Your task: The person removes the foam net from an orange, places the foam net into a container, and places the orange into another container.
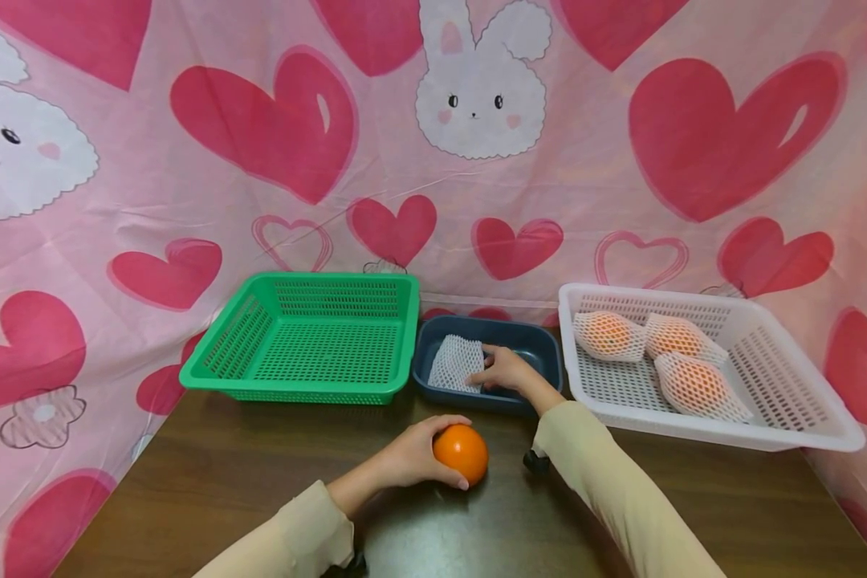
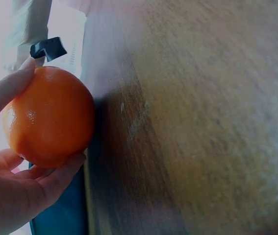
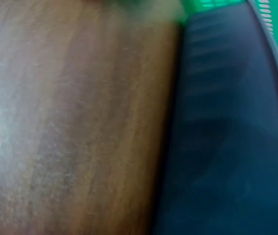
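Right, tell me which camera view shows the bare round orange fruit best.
The left wrist view: there the bare round orange fruit appears large and nearly whole, its glossy skin clear. The head view shows it much smaller, its left side partly covered by the left grip. The right wrist view shows none of it.

In the head view, my left grip (image 1: 419, 457) hides the left edge of the smooth, round orange fruit (image 1: 464, 456); whether my right grip (image 1: 504, 371) pinches the white foam net (image 1: 453, 363) is too small to tell. From my right wrist, the brown wooden bench (image 3: 80, 107) blurs and the dark-blue rectangular tray (image 3: 227, 137) runs off below.
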`<state>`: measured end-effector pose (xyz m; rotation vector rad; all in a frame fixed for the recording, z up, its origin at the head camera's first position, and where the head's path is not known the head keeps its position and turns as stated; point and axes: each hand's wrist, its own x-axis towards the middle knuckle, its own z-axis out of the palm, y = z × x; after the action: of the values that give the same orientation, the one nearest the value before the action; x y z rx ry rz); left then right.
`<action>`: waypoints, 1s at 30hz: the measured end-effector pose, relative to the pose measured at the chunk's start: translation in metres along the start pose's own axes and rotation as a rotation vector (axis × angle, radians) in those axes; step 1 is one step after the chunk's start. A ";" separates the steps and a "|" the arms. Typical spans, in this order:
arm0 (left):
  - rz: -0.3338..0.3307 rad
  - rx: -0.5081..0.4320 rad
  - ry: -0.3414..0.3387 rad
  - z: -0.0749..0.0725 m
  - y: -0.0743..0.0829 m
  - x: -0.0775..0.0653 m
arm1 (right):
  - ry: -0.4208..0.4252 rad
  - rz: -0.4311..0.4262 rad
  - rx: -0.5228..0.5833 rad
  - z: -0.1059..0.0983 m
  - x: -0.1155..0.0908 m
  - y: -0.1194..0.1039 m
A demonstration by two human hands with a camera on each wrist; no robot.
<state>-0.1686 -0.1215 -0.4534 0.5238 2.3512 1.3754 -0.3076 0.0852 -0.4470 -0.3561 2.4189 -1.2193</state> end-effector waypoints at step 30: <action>0.045 0.028 0.116 -0.018 0.021 -0.009 | 0.050 -0.066 -0.095 -0.018 -0.018 -0.018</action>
<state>-0.1673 -0.1296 -0.4250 0.5200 2.4681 1.4305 -0.2993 0.0943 -0.4181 -0.4417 2.5327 -1.1566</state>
